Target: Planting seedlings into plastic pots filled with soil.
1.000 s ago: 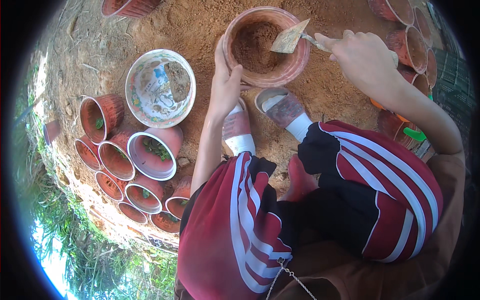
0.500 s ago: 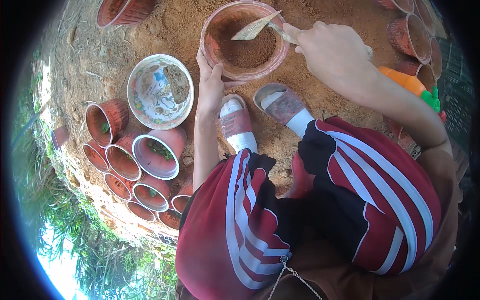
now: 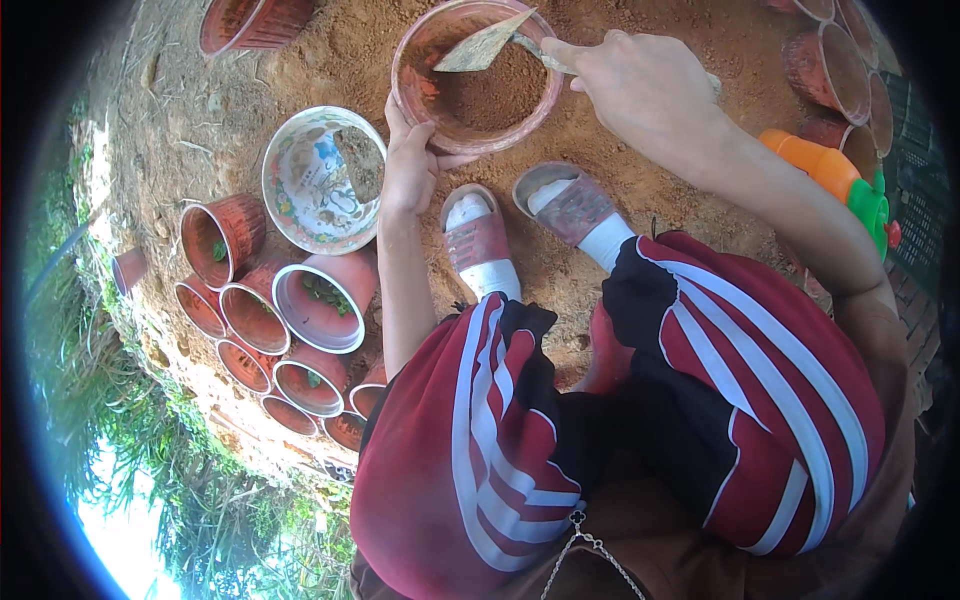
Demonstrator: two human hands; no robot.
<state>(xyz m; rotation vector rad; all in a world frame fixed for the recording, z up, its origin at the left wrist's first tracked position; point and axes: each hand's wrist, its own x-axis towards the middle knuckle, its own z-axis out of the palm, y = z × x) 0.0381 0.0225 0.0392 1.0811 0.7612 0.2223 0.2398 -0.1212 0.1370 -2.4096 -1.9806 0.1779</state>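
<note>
Ahead of my feet is a reddish plastic flowerpot [image 3: 408, 95] with loose brown soil [image 3: 500, 92] inside. My left hand [image 3: 408, 160] grips its near left rim, with the thumb on the outside and some fingers hidden by the wall. In my right hand [image 3: 645, 90] is a trowel [image 3: 484, 45], held by its handle with the forefinger stretched along it. The pointed, dirt-smeared blade hangs over the pot's far left part, above the soil. A white patterned basin [image 3: 310, 190] with a patch of soil in it stands left of my left forearm.
Several red-brown pots [image 3: 255, 318] lie grouped at the left, some with small green plants. Another pot [image 3: 255, 22] is at the far left, and more stacked pots [image 3: 828, 72] are at the right. An orange and green spray bottle [image 3: 825, 168] sits beside my right forearm, near a dark crate [image 3: 915, 150].
The pot has shifted slightly left and tilted a little, with my left hand still on its rim. The trowel has moved left with it, its blade now nearer the pot's far left wall.
</note>
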